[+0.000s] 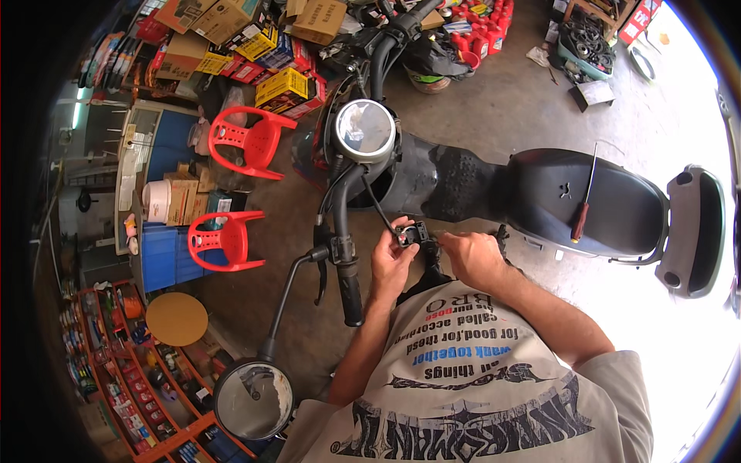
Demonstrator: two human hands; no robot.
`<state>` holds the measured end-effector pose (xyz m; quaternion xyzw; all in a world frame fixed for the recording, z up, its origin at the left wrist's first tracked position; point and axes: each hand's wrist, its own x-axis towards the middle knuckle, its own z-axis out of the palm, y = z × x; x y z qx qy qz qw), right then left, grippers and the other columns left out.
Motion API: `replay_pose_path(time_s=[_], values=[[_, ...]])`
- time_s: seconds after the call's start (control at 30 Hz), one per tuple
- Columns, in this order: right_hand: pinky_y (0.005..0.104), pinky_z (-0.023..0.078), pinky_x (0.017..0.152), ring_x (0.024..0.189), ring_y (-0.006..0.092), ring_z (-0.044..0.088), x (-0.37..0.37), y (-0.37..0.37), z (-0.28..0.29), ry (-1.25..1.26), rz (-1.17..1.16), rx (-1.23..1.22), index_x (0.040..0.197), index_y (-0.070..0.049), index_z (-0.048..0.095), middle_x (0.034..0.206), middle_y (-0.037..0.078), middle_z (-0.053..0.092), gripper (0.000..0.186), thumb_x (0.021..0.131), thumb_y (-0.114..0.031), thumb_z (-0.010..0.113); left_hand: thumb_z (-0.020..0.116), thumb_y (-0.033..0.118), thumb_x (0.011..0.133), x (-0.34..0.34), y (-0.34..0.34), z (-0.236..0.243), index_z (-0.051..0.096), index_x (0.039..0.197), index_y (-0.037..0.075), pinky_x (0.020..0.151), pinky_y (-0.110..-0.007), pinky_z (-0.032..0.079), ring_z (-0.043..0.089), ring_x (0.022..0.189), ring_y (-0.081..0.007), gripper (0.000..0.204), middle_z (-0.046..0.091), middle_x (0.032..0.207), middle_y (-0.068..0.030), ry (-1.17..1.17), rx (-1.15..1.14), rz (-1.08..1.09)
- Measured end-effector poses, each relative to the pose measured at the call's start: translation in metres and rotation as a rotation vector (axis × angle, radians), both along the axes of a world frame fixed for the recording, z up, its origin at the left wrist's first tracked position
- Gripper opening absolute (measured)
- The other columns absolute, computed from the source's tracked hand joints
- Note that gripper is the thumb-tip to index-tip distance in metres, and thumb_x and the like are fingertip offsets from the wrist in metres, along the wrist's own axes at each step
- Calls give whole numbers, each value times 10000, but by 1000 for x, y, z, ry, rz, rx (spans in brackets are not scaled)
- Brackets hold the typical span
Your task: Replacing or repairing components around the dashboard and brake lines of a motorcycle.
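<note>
I stand beside a black scooter, and everything here I place against its handlebar grip. My left hand sits just to the right of the grip, fingers curled and pinching a small black switch unit from below. A thin black cable runs from that unit up toward the round speedometer, which lies above the grip. My right hand is further right of the grip, fingers bent and closed on the other side of the same switch unit, thumb toward my left hand. Whether anything small lies between my fingertips, I cannot tell. The round mirror hangs on its stalk below and left of the grip. Well to the right of the grip, a screwdriver with a red handle lies on the black seat. Two red plastic chairs stand left of the grip.
</note>
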<state>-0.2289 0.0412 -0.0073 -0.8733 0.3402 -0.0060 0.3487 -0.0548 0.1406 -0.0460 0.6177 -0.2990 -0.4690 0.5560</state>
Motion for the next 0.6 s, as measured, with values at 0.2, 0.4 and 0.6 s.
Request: replay_pose_path(time_s=[0.2, 0.4, 0.6], values=[[447, 532, 729, 833, 338, 675, 0, 3, -8, -71, -100, 89, 995, -82, 633, 889, 155, 689, 158, 873, -132, 546, 635, -33, 862, -5, -1, 0, 466, 1332, 15, 701, -205, 482, 578, 912, -70, 502, 576, 1279, -83, 2, -13, 26], [450, 526, 738, 843, 347, 665, -1, 0, -19, -256, -180, 138, 996, -89, 637, 890, 144, 689, 161, 931, -193, 534, 609, -76, 849, -4, -2, 0, 472, 1314, 17, 706, -201, 483, 575, 924, -68, 494, 576, 1283, -75, -42, -36, 45], [454, 523, 736, 838, 352, 661, -1, -3, -16, -190, -155, 112, 986, -86, 638, 892, 145, 688, 165, 932, -200, 533, 602, -85, 847, -2, -3, -1, 474, 1305, 22, 704, -188, 471, 568, 920, -59, 488, 574, 1291, -72, -98, -61, 35]])
